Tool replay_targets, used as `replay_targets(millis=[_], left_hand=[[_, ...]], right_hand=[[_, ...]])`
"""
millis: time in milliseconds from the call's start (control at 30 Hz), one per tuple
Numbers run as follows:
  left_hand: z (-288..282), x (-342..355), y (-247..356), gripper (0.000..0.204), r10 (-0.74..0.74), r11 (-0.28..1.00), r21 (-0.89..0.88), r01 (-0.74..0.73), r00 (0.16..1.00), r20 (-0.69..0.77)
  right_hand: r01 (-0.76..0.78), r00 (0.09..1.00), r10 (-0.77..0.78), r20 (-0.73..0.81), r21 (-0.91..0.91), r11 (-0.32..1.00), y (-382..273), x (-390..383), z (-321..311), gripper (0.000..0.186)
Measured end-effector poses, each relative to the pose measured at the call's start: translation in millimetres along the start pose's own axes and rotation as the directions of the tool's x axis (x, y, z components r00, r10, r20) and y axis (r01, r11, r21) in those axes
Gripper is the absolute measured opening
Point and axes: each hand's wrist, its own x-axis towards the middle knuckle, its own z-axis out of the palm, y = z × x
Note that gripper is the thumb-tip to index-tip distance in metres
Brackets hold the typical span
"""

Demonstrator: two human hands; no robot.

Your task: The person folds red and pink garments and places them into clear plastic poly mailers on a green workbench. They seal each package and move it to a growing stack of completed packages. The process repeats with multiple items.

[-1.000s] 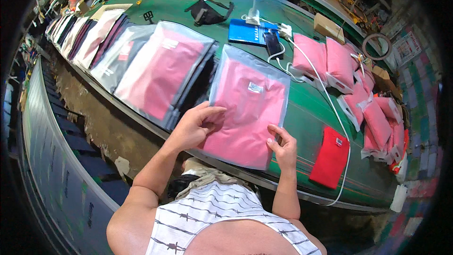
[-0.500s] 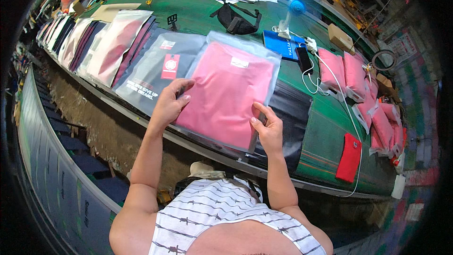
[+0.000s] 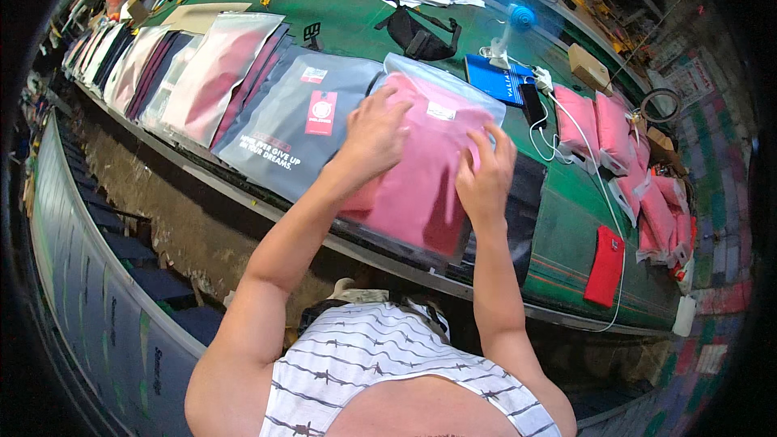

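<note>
One clear-wrapped pink packet (image 3: 413, 202) lay near the front edge of the green table (image 3: 571, 218), its white label (image 3: 441, 111) facing up. The left hand (image 3: 376, 137) was above the packet's upper left, its fingers loosely bent and nothing clasped between them. The right hand (image 3: 487, 182) was over the right side, fingers spread and curved, likewise grasping nothing. Half a second earlier the two had pinched the packet lower down, one at each side; since then they had let go of those edges and moved up toward its top end. Whether any fingertips rested on the film could not be told from this angle. With that grip given up, the packet lay supported from below rather than carried, and both hands were free to work over its surface.

Just beside it on the left lay a grey packet (image 3: 275, 117) bearing a red tag (image 3: 321, 113); a dark packet (image 3: 522, 210) showed past its right edge. Farther right, a folded red cloth (image 3: 604, 267) lay next to a white cable (image 3: 595, 158), and plump pink bundles (image 3: 611, 133) were heaped beyond. Behind the pink packet were a blue box (image 3: 495, 79) and a black pouch (image 3: 417, 32).
</note>
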Motion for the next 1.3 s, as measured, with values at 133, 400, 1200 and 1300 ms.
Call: replay_targets(millis=[133, 400, 1200, 1300], left_hand=[[40, 33, 24, 0.049, -0.027, 0.974, 0.224, 0.012, 0.997, 0.066], [66, 26, -1, 0.051, -0.203, 0.972, 0.128, 0.197, 0.978, 0.043], [39, 20, 111, 0.057, 0.074, 0.992, 0.076, -0.102, 0.948, 0.309], [67, -9, 168, 0.057, 0.232, 0.966, 0.026, -0.256, 0.910, 0.345]], right_hand=[[0.025, 1.000, -0.024, 0.007, -0.112, 0.993, 8, 45, 59, 0.037], [-0.248, 0.946, 0.292, 0.143, -0.260, 0.933, 13, 31, 95, 0.045], [-0.681, 0.729, 0.684, -0.018, 0.082, 0.728, 173, -104, -3, 0.023], [-0.747, 0.640, 0.768, 0.017, -0.219, 0.627, 224, -153, -28, 0.035]])
